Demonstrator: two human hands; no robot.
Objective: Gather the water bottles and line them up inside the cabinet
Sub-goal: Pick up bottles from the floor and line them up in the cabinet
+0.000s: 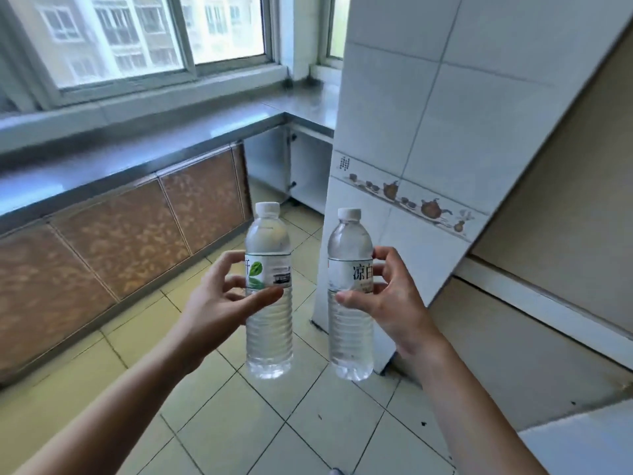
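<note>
I hold two clear water bottles with white caps upright in front of me, above the tiled floor. My left hand [219,296] grips the bottle with a green leaf label [269,334] at its middle. My right hand [387,299] grips the bottle with a white label and dark characters [349,337] at its label. The bottles are side by side and apart. An open white cabinet compartment [308,166] shows under the counter in the far corner, with nothing visible inside it.
A grey steel counter [137,156] runs along the window on the left, with brown patterned cabinet doors [120,241] below it. A white tiled pillar [428,132] rises on the right, partly hiding the open compartment. Pale floor tiles [274,423] spread below.
</note>
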